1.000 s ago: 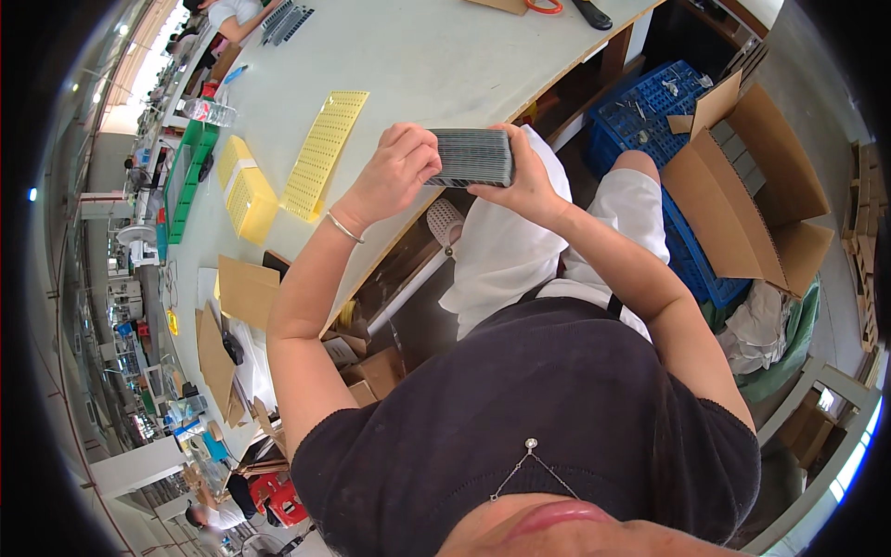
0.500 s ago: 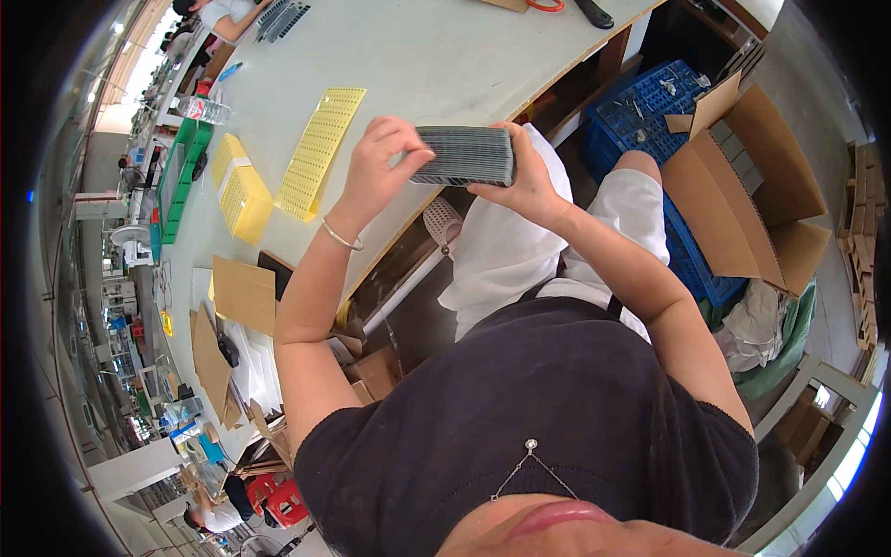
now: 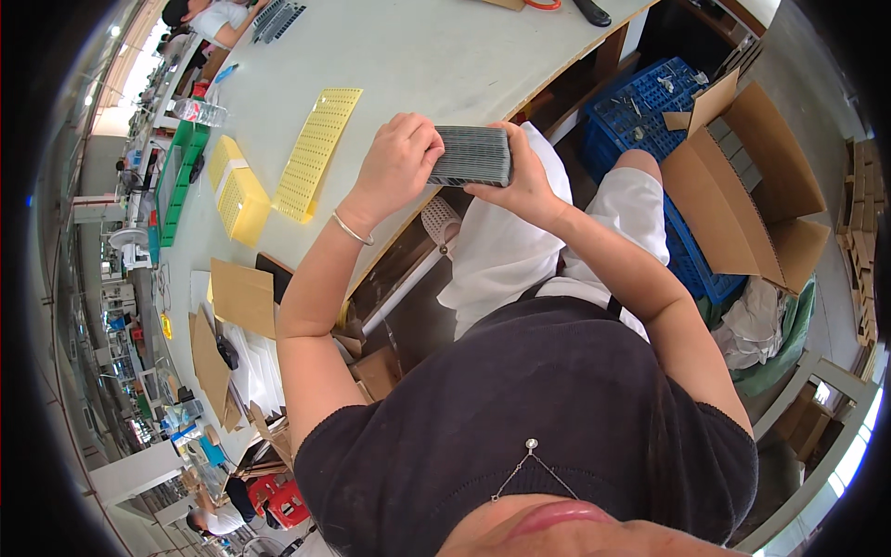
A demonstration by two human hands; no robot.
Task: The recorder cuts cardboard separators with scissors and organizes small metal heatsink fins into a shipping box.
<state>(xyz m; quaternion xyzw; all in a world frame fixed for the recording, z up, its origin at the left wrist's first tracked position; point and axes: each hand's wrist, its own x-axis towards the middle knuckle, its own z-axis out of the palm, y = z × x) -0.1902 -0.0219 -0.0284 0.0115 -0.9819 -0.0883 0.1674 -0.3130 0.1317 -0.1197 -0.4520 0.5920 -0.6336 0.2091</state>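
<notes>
A thick stack of thin dark grey plates [image 3: 473, 153] is held up between my hands, over the table's edge and my lap. The edges of the plates face up in close parallel lines. My right hand [image 3: 531, 181] wraps round the right end of the stack, with its thumb along the near side. At the left end, my left hand [image 3: 404, 156] has its fingers curled and pressed against the plates. It covers that end, so I cannot make out how many plates it pinches.
On the pale table [image 3: 418, 65] lie a yellow perforated sheet [image 3: 318, 153] and a banded stack of yellow sheets [image 3: 241, 200]. A green frame [image 3: 181, 181] stands further left. To my right are an open cardboard box [image 3: 733, 195] and a blue crate [image 3: 640, 116]. Another person [image 3: 218, 20] sits at the far left.
My left hand has moved right and closed further over the left end of the stack, hiding more of it. My right hand and the stack stay nearly still.
</notes>
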